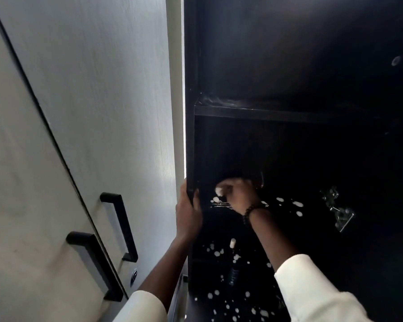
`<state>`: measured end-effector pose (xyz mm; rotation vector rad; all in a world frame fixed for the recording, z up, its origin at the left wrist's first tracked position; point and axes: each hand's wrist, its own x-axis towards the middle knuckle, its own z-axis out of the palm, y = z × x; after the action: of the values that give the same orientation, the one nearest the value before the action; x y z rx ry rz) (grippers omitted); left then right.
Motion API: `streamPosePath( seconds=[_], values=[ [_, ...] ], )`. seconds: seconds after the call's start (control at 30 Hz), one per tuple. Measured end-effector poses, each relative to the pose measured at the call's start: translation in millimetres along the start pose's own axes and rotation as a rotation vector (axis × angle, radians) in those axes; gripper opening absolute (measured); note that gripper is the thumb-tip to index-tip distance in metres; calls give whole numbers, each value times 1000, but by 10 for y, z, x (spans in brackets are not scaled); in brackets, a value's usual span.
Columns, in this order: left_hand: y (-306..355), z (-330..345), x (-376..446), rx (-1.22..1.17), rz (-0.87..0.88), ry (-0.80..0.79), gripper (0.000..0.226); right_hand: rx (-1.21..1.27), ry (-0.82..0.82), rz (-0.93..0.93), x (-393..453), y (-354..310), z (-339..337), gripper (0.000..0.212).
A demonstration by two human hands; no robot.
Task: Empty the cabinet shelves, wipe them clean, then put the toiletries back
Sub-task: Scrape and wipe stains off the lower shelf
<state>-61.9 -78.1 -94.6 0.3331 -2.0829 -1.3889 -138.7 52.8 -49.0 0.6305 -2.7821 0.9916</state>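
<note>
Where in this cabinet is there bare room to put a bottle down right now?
The upper shelf looks bare across its width. Lower down it is crowded: the right hand works at the left, the left hand grips the cabinet side, and a small bottle stands below.

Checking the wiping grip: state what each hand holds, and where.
The left hand grips the black cabinet's front side edge. The right hand is curled round a bunched white cloth, which shows only at the fingers.
</note>
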Motion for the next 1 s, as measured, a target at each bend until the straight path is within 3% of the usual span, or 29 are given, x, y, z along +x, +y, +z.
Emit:
streamPosePath(
  seconds=[0.13, 0.3, 0.47, 0.63, 0.7, 0.83, 0.9, 1.0],
  values=[
    [-35, -5, 11, 16, 21, -6, 33, -37, -177, -197, -167, -187, 78, 11],
    [-27, -52, 19, 34, 43, -33, 34, -120, 25, 23, 20, 46, -102, 20],
    [-45, -72, 37, 72, 41, -51, 31, -70, -142, -163, -270, -217, 48, 17],
    [-69, -75, 30, 73, 59, -57, 33, -224, 87, 129, -98, 352, -325, 28],
    [-70, -57, 22, 71, 57, -40, 34, -190, 115, 65, -149, 105, -86, 29],
    [-77, -68, 22, 85, 60, -47, 35, -38, -57, -104, -366, -167, 77, 21],
    [-88, -77, 29, 69, 69, -61, 36, -136, -51, -37, -323, 142, -181, 26],
    [-93, -61, 26, 68, 68, -54, 37, -301, 85, 167, -162, 575, -466, 29]
  ],
)
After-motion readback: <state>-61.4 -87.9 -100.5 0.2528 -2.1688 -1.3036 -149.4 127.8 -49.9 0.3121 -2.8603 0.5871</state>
